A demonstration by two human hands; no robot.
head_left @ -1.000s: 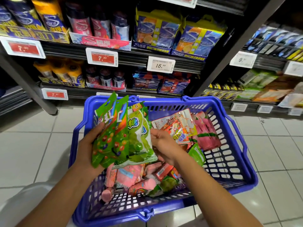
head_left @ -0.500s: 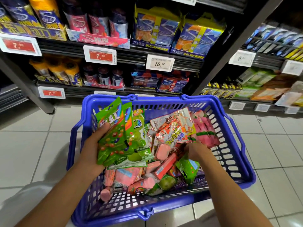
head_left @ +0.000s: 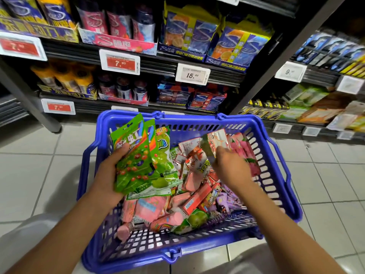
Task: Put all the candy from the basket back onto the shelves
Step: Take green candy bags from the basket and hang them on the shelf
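A blue plastic basket (head_left: pixel 276 175) sits in front of me, filled with several candy packs in pink, red, green and purple. My left hand (head_left: pixel 107 171) grips a stack of green candy bags (head_left: pixel 138 155) held upright over the basket's left side. My right hand (head_left: pixel 229 167) is over the basket's right half and pinches a red and silver candy packet (head_left: pixel 216 142), lifted above the pile. Pink packs (head_left: pixel 246 153) lie against the right wall. Shelves (head_left: pixel 158 64) with boxed candy stand just behind the basket.
Price tags (head_left: pixel 192 75) line the shelf edges. A second shelf unit (head_left: pixel 320 76) with more packs runs off to the right. Pale floor tiles (head_left: pixel 39 165) lie on both sides of the basket. A grey upright post (head_left: pixel 29 99) stands at the left.
My right hand left the green pack low in the pile, moved up toward the far right and lifted a red and silver packet. My left hand kept holding the green bags.
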